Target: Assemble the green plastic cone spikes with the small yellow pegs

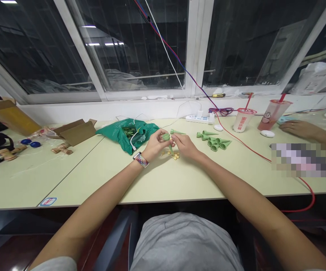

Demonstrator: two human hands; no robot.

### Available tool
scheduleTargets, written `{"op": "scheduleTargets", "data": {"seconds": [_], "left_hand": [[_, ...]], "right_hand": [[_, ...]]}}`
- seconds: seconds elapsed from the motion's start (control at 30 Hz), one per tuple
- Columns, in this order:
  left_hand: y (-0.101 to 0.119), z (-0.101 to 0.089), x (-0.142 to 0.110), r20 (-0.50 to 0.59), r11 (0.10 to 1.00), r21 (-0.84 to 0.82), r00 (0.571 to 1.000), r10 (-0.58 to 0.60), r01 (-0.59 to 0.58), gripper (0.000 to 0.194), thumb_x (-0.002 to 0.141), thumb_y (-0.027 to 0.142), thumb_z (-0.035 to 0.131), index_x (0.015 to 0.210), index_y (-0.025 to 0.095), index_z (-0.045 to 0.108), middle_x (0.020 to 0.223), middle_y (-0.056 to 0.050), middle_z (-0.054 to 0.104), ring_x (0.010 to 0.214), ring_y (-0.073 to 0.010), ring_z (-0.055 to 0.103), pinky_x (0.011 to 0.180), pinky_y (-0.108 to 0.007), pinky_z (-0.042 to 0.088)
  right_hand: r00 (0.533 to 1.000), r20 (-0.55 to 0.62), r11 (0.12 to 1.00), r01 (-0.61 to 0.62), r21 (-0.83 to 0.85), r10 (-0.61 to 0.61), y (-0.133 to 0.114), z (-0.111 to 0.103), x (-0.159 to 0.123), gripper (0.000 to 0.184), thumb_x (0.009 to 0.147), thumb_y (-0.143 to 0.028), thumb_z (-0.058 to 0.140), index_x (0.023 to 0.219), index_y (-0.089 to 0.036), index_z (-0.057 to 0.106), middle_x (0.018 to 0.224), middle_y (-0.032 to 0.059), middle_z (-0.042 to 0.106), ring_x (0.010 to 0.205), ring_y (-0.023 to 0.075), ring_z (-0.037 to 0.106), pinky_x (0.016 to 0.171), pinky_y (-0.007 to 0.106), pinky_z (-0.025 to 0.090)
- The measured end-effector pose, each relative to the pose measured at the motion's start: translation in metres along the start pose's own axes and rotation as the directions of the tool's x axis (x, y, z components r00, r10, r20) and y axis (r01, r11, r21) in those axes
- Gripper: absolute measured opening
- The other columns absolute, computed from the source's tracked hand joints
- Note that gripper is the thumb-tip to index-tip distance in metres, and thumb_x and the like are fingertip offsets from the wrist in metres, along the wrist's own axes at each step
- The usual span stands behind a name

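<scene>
My left hand (153,145) is closed around a green plastic cone (166,137), its wide cup-like end up and its narrow end pointing down. My right hand (187,146) meets it from the right with thumb and fingers pinched; what lies between those fingertips is too small to name. Beneath both hands, small yellow pieces (175,156) are scattered on the table. Another green cone (179,132) lies just behind my right fingers. Several more green cones (214,142) lie in a loose group farther right. A green plastic bag (116,132), partly open with green pieces inside, is beside my left hand.
A white power strip (199,119) and red cable (243,142) lie behind and right. Two drink cups (242,122) stand near another person's hand (299,128). At left are a cardboard box (76,132), wooden pieces (62,148) and blue balls (35,144).
</scene>
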State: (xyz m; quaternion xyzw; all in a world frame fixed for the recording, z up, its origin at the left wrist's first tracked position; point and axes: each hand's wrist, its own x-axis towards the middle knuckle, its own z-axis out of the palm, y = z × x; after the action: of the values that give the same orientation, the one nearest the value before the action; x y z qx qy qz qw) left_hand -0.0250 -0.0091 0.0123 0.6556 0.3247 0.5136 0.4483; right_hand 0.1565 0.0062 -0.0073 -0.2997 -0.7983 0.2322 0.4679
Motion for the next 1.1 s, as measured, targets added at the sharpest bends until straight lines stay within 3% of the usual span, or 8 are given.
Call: {"op": "scheduleTargets", "data": {"seconds": [0.13, 0.2, 0.33, 0.43, 0.57, 0.67, 0.9, 1.1], "left_hand": [[0.011, 0.005, -0.007, -0.049, 0.906, 0.359, 0.965, 0.258, -0.224, 0.032, 0.075, 0.026, 0.084, 0.099, 0.020, 0.063, 0.091, -0.002, 0.068, 0.086, -0.0171, 0.070, 0.086, -0.032, 0.059], [0.014, 0.007, -0.009, -0.053, 0.879, 0.408, 0.955, 0.293, -0.247, 0.030, 0.076, 0.025, 0.082, 0.099, 0.021, 0.063, 0.093, -0.002, 0.069, 0.088, -0.0177, 0.070, 0.089, -0.032, 0.059], [0.013, 0.006, -0.005, -0.018, 0.991, 0.119, 0.998, 0.061, -0.058, 0.041, 0.071, 0.029, 0.088, 0.099, 0.020, 0.058, 0.084, -0.001, 0.070, 0.077, -0.0186, 0.073, 0.078, -0.034, 0.062], [0.011, 0.004, -0.001, 0.113, 0.981, -0.113, 0.983, -0.146, 0.159, 0.047, 0.067, 0.030, 0.091, 0.101, 0.019, 0.060, 0.074, 0.002, 0.068, 0.066, -0.0180, 0.072, 0.067, -0.030, 0.060], [0.013, 0.003, -0.001, 0.206, 0.932, -0.255, 0.956, -0.208, 0.257, 0.047, 0.065, 0.026, 0.092, 0.099, 0.018, 0.060, 0.075, 0.001, 0.068, 0.063, -0.0168, 0.071, 0.061, -0.027, 0.056], [0.014, 0.001, 0.000, 0.266, 0.934, -0.239, 0.943, -0.201, 0.267, 0.050, 0.068, 0.027, 0.091, 0.104, 0.019, 0.057, 0.080, 0.000, 0.070, 0.070, -0.0182, 0.073, 0.063, -0.026, 0.055], [0.012, -0.006, 0.003, 0.209, 0.997, 0.070, 0.978, -0.023, 0.009, 0.048, 0.075, 0.031, 0.088, 0.106, 0.021, 0.053, 0.087, 0.001, 0.069, 0.071, -0.0154, 0.071, 0.067, -0.026, 0.056], [0.024, 0.006, -0.008, 0.091, 0.908, 0.356, 0.975, 0.201, -0.221, 0.027, 0.084, 0.024, 0.076, 0.105, 0.022, 0.060, 0.094, -0.003, 0.068, 0.085, -0.0172, 0.071, 0.085, -0.031, 0.059]], "right_hand": [[0.995, -0.069, 0.993, -0.061, 0.106, 0.068, -0.001, 0.005, 0.003, 0.049, 0.107, -0.054, 0.036, 0.075, -0.021, 0.052, 0.073, 0.0018, 0.060, 0.072, 0.0181, 0.055, 0.070, 0.030, 0.040], [0.994, -0.081, 0.994, -0.061, 0.089, 0.068, -0.004, 0.003, 0.003, 0.050, 0.108, -0.054, 0.033, 0.074, -0.021, 0.051, 0.072, 0.0019, 0.059, 0.070, 0.0178, 0.054, 0.069, 0.030, 0.039], [0.998, -0.037, 0.979, 0.040, -0.201, -0.048, -0.007, -0.005, -0.002, 0.041, 0.110, -0.044, 0.034, 0.081, -0.022, 0.052, 0.075, 0.0024, 0.064, 0.068, 0.0170, 0.055, 0.068, 0.029, 0.037], [0.981, 0.035, 0.878, 0.188, -0.441, -0.192, -0.006, -0.010, -0.003, 0.035, 0.110, -0.039, 0.032, 0.088, -0.022, 0.053, 0.077, 0.0040, 0.066, 0.066, 0.0173, 0.055, 0.064, 0.030, 0.034], [0.948, 0.076, 0.759, 0.293, -0.581, -0.308, -0.006, -0.013, -0.001, 0.040, 0.112, -0.036, 0.024, 0.092, -0.020, 0.054, 0.079, 0.0068, 0.066, 0.066, 0.0183, 0.056, 0.061, 0.032, 0.032], [0.950, 0.085, 0.748, 0.291, -0.596, -0.301, -0.008, -0.013, 0.000, 0.040, 0.112, -0.037, 0.025, 0.092, -0.020, 0.055, 0.078, 0.0067, 0.067, 0.067, 0.0183, 0.058, 0.061, 0.031, 0.032], [1.000, -0.011, 0.965, -0.003, -0.262, 0.000, -0.009, 0.000, -0.001, 0.043, 0.111, -0.044, 0.030, 0.084, -0.022, 0.056, 0.070, 0.0014, 0.067, 0.068, 0.0179, 0.061, 0.069, 0.030, 0.040], [0.978, -0.132, 0.984, -0.151, 0.097, 0.163, -0.014, 0.010, 0.005, 0.059, 0.106, -0.063, 0.030, 0.071, -0.022, 0.053, 0.073, 0.0032, 0.064, 0.074, 0.0193, 0.060, 0.074, 0.032, 0.043]]}}
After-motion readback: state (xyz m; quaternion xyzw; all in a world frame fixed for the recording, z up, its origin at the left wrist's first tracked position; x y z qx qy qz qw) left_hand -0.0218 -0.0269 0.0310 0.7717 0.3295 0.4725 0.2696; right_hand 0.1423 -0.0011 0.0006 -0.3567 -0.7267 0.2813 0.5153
